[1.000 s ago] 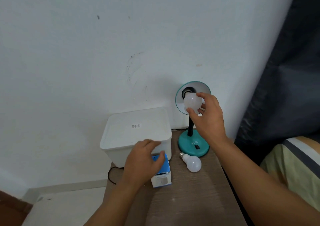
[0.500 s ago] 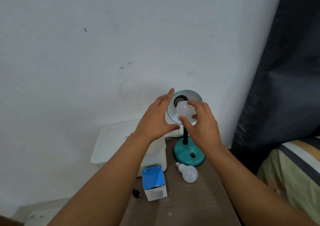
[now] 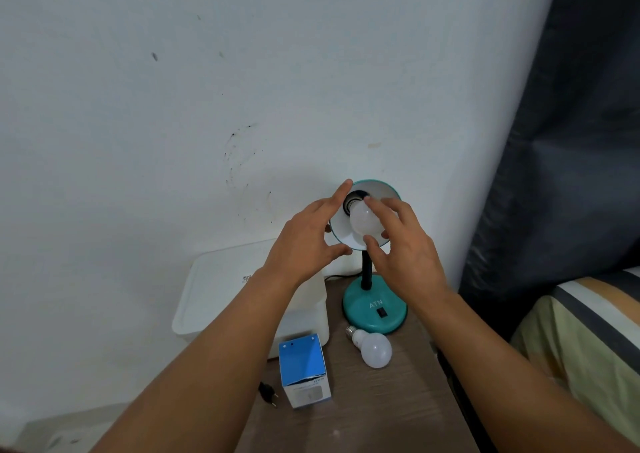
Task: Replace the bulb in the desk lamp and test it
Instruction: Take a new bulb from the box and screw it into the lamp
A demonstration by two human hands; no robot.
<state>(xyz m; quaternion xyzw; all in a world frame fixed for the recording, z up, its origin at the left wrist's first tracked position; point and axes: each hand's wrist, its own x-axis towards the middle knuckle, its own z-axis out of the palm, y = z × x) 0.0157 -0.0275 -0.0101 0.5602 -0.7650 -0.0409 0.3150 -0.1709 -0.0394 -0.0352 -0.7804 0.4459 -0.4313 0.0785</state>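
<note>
since the earlier frame both hands have changed only a little: the left hand (image 3: 304,241) keeps its place at the shade, and the right hand (image 3: 398,244) has closed more around the bulb.

near the front edge of the worktop (image 3: 381,414) a plug (image 3: 267,393) lies loose beside the blue box (image 3: 304,371). behind them, toward the right edge, a spare bulb (image 3: 372,348) lies on its side just in front of the lamp base (image 3: 374,308). it is round, so a touch from a forearm could roll it off the worktop.

further back, the left hand is spread, with the fingers cupping the left rim of the lamp shade (image 3: 388,192) to steady it. the right hand pinches the white bulb (image 3: 362,220) with the fingertips, and the base of this bulb sits at the dark socket (image 3: 355,198); how deep it is, i cannot tell.

i think the main risk is a crooked thread: if the bulb enters tilted it may jam or fall when released. the neck looks flexible, so hard turning could twist the shade away from the left hand. also the loose plug suggests the lamp has no power, so the test would fail until it is connected.
</note>
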